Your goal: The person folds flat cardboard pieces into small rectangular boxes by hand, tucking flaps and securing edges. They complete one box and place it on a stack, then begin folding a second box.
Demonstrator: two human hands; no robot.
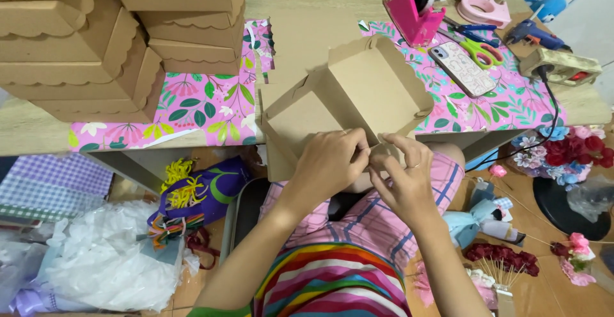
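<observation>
I see my left hand and right hand pinching the near edge of a half-folded brown cardboard box, box tilted over the table edge above my lap, stack of finished boxes far left, phone, green scissors right

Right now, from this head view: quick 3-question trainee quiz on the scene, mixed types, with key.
1. True or false: both hands grip the near edge of the half-folded cardboard box.
2. Where is the stack of finished boxes? A) upper left of the table B) on the floor C) on the person's lap
3. Fill in: the scissors have ____ handles.

Key:
1. True: left hand and right hand pinch it together.
2. A
3. green
</observation>
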